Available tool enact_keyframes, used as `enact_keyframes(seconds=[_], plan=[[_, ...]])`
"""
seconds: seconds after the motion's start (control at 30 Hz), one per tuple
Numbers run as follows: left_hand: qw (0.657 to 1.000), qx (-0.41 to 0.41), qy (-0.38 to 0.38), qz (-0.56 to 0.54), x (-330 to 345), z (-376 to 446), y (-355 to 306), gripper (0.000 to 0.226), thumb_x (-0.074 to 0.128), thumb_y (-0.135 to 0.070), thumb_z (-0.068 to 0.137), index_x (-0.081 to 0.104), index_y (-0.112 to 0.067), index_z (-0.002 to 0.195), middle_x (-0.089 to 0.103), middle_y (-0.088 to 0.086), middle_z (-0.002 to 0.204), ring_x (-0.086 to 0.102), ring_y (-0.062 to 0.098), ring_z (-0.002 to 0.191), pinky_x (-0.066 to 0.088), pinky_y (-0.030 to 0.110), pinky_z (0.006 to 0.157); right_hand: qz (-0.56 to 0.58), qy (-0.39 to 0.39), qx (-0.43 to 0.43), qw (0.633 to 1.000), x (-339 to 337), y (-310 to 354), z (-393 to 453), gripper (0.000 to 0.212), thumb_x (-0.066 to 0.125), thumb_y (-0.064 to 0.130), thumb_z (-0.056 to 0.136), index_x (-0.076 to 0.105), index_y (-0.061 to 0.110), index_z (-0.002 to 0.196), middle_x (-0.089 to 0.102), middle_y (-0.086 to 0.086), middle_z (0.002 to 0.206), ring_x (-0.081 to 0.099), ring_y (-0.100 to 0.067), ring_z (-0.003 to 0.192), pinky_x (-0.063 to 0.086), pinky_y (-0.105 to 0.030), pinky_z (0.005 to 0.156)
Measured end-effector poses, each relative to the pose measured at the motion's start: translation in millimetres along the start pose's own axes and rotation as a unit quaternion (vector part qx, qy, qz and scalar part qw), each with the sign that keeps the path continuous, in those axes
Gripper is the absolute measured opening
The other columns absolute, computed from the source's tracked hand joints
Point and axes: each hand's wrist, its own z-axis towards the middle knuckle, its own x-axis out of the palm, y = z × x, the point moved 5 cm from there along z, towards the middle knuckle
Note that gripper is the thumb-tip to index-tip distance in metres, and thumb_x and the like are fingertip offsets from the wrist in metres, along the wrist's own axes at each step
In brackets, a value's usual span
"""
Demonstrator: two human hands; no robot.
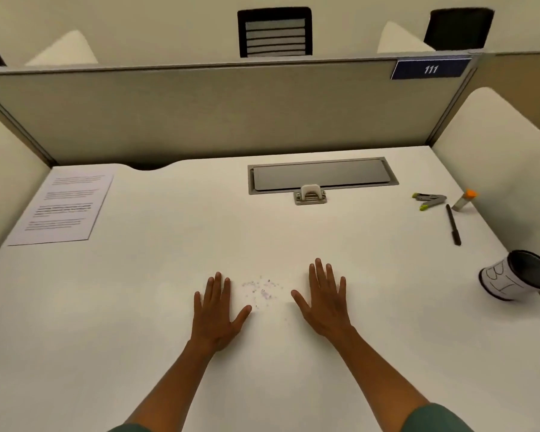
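Flanking paper bits [262, 289]: left hand [217, 313], right hand [325, 304] (flat, fingers [218, 285] forward).

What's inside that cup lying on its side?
The cup lies on its side with its open mouth in view. Inside, only a dark wall shows, with nothing lying in it. The far bottom is in shadow, so anything tiny there stays hidden.

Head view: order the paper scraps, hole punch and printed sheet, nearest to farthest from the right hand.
1. Paper scraps, just left of the right hand.
2. Hole punch, straight ahead.
3. Printed sheet, far left.
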Motion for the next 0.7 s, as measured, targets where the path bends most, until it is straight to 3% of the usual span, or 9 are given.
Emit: enact_keyframes(seconds=[0.17, 0.33, 0.6, 0.7], plan=[[0.999, 0.021, -0.02, 0.026, 16, -6, -18, 0.094, 0.023, -0.076, 0.087, 0.005, -0.013, 0.155, -0.009, 0.002, 0.163, -0.01, 0.019, 0.15, 0.004, 0.055, 0.118, -0.019, 0.025, -0.018, 0.999, 24, 4, -10, 0.093, -0.009, 0.073, 0.081, -0.003, 0.014, 0.153, -0.016, 0.003, 0.16, -0.016, -0.018, 0.147, -0.006, -0.052, 0.118], [0.996, 0.067, -0.035, 0.036, 25, 1, -51, 0.094, 0.023, -0.076, 0.088, 0.011, -0.01, 0.154, 0.002, 0.005, 0.163, -0.002, 0.02, 0.15, 0.008, 0.056, 0.118, -0.025, 0.023, -0.046, 0.998, 28, 2, -20, 0.089, -0.013, 0.069, 0.084, -0.001, 0.014, 0.153, -0.014, 0.003, 0.16, -0.02, -0.014, 0.146, -0.009, -0.048, 0.117], [0.984, 0.175, -0.018, 0.036, 36, -3, -87, 0.089, 0.026, -0.072, 0.091, 0.01, -0.011, 0.154, 0.002, 0.002, 0.163, -0.002, 0.017, 0.15, 0.011, 0.054, 0.118, 0.012, -0.005, -0.012, 1.0, 26, -19, -33, 0.086, -0.012, 0.064, 0.087, -0.001, 0.012, 0.153, -0.011, 0.001, 0.16, -0.015, -0.014, 0.147, -0.004, -0.046, 0.12], [0.984, 0.171, -0.031, 0.027, 30, 3, -78, 0.087, 0.026, -0.07, 0.092, 0.008, -0.011, 0.154, 0.001, 0.002, 0.163, -0.003, 0.016, 0.15, 0.011, 0.053, 0.118, 0.023, -0.014, -0.005, 1.0, 26, -19, -33, 0.083, -0.009, 0.063, 0.088, 0.0, 0.011, 0.153, -0.01, 0.0, 0.161, -0.014, -0.014, 0.147, -0.003, -0.045, 0.12]])
